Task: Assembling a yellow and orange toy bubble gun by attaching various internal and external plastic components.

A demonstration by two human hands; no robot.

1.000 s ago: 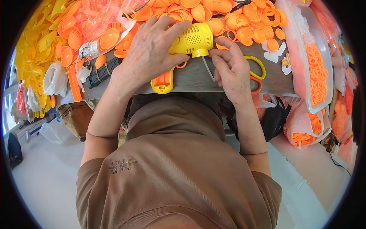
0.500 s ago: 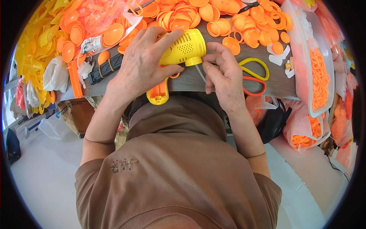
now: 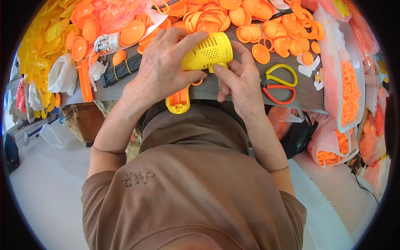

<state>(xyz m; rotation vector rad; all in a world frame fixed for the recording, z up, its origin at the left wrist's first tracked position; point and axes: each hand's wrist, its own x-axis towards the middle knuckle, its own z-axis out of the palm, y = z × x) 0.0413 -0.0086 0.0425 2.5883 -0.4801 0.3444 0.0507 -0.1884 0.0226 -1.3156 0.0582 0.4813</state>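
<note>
A yellow plastic toy gun (image 3: 211, 53) with a round, vented barrel lies sideways above the table's near edge. Its grip (image 3: 178, 102) points toward me and shows an orange hollow inside. My left hand (image 3: 160, 71) is wrapped over the rear of the body, its thumb below. At the barrel's front end, my right hand (image 3: 243, 77) has its thumb pressed on the short round neck under the barrel. The right index finger reaches behind the barrel's end, and the other fingers curl beneath. Scissors (image 3: 281, 83) with one yellow and one red handle loop lie right of that hand.
Orange plastic cups (image 3: 204, 18) pile up along the back. Yellow parts (image 3: 41, 46) heap at far left. A black ribbed strip (image 3: 121, 73) and orange bars (image 3: 85, 81) lie left of my hands. At right stands a clear bin (image 3: 331, 75) with orange rings (image 3: 349, 93).
My right thumb has moved onto the neck under the barrel. The clear thin tube that hung below it is out of sight. The view has shifted slightly.
</note>
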